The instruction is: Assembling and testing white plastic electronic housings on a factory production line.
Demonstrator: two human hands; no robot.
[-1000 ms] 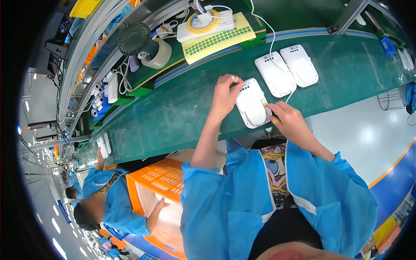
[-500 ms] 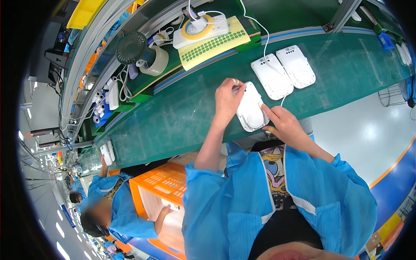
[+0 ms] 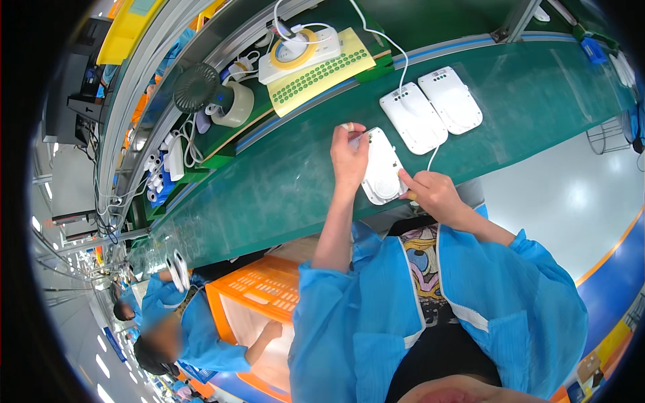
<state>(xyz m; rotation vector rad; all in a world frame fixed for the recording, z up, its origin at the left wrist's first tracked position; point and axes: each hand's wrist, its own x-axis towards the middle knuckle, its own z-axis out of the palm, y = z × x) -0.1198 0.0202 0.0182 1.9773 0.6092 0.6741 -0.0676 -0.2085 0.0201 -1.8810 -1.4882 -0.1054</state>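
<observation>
A white rectangular device (image 3: pixel 383 160) with rounded corners and a raised round disc at its near end lies under my hands at the front edge of the green bench. My right hand (image 3: pixel 435 196) grips its lower right side, thumb on top and fingers curled at the edge. At the far left corner of the device, my left hand (image 3: pixel 349 160) is closed in a pinch; whatever small thing it holds is too small to make out. To the right lie a similar white device (image 3: pixel 411 121) with a white cable and another white device (image 3: pixel 449 101) beside it.
Along the back shelf stand a small fan (image 3: pixel 196 87), a roll of tape (image 3: pixel 235 106), a power strip (image 3: pixel 321 46) and a yellow sheet of green round stickers (image 3: pixel 322 72). An orange crate (image 3: pixel 252 285) sits left of me, beside a co-worker in blue (image 3: pixel 201 336).
The view has shifted slightly. My hands remain at the same device, the left still pinching at its corner. The co-worker has moved white devices off the bench toward themselves.
</observation>
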